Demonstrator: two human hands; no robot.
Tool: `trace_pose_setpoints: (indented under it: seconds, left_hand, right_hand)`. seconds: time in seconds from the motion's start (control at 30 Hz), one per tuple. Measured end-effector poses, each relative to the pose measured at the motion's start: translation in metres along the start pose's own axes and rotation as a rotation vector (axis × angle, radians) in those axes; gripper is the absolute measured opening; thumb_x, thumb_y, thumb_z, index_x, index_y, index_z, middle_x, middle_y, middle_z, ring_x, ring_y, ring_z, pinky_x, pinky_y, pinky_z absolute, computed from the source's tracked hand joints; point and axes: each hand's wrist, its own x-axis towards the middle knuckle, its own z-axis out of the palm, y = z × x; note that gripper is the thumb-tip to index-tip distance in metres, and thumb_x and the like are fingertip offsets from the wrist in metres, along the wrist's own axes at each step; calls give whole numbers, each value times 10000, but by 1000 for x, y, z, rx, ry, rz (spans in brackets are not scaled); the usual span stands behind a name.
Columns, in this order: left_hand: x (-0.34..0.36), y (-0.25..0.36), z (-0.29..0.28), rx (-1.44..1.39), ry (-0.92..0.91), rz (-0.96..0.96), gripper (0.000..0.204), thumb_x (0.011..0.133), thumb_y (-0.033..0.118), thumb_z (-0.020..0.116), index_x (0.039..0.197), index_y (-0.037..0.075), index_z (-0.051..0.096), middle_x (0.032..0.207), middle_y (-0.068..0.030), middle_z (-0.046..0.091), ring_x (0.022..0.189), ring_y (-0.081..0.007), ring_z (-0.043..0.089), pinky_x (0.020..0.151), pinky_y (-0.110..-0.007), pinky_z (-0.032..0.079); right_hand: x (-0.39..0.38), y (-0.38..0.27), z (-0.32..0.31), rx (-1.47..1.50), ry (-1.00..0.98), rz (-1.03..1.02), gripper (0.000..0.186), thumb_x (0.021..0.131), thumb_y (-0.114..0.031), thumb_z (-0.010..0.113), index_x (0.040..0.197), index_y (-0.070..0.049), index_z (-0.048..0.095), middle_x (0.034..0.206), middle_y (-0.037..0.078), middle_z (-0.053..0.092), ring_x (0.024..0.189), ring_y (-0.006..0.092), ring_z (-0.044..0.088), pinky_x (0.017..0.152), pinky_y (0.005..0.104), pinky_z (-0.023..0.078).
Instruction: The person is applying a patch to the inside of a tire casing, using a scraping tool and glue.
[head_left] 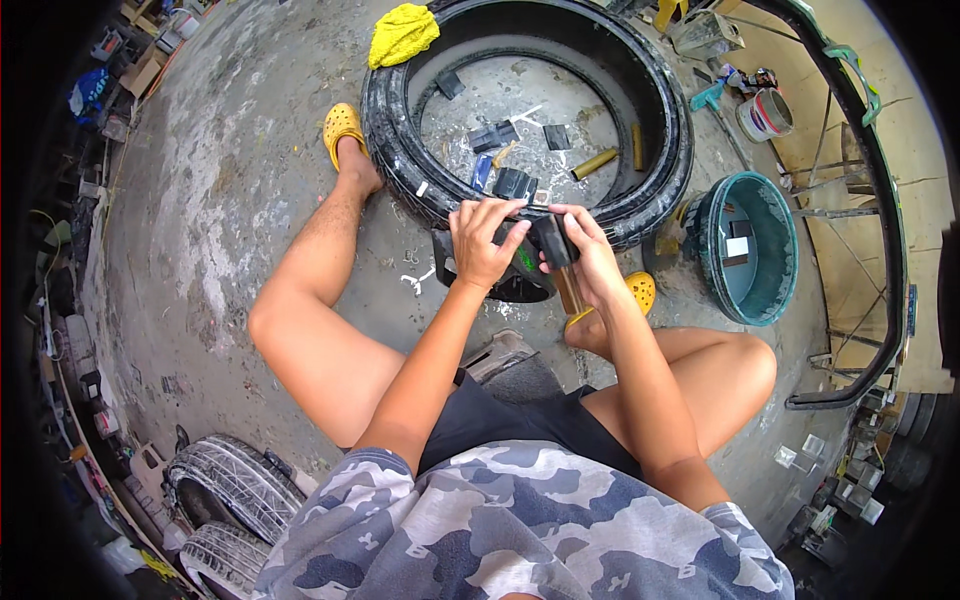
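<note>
A large black tire lies before me with loose dark patches, brass-coloured tubes and a blue item inside its ring. My left hand rests on the near rim, fingers bent over it beside a black rectangular piece; whether it grips anything is unclear. My right hand is closed on a dark block with a translucent brown lower part, held upright at the tire's near edge. A dark stand sits under that edge.
A yellow cloth lies on the tire. At right stand a teal tub of water, a white bucket and a curved black metal frame. Dusty tires lie at lower left. Clutter lines the left side.
</note>
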Motion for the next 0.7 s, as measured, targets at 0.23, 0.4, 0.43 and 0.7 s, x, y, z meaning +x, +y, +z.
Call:
trace_pose_setpoints:
  seconds: [0.23, 0.4, 0.43, 0.7]
  left_hand:
    - [3, -3, -9, -90, -13, 21, 319, 793, 364, 756, 1037, 162, 717, 1047, 26, 665, 974, -202, 534, 906, -368, 357]
    - [-1, -14, -6, -269, -43, -161, 271, 792, 293, 797, 957, 124, 664, 950, 5, 656, 891, -201, 578, 877, -355, 373]
    - [-1, -15, -6, -269, -38, -164, 271, 792, 293, 797, 957, 124, 664, 950, 5, 656, 891, -201, 578, 877, -355, 373]
    - [-5, -30, 14, -755, 72, -382, 264, 917, 194, 715, 995, -6, 563, 822, -65, 645, 729, -136, 612, 658, -290, 467]
  right_hand:
    - [15, -10, 12, -23, -131, 123, 468, 1051, -464, 380, 1326, -126, 549, 1083, 80, 626, 777, 180, 634, 645, 341, 589]
    - [11, -27, 11, -58, -163, 221, 524, 1036, -513, 383, 1370, -132, 516, 1179, 102, 602, 859, 203, 626, 641, 350, 582]
    - [10, -31, 9, -78, -170, 241, 535, 1034, -517, 385, 1385, -132, 505, 1200, 110, 596, 862, 214, 629, 637, 349, 579]
    - [13, -54, -11, -367, 47, 0, 417, 1016, -205, 534, 1408, -89, 448, 1013, 111, 596, 681, 184, 637, 545, 301, 566]
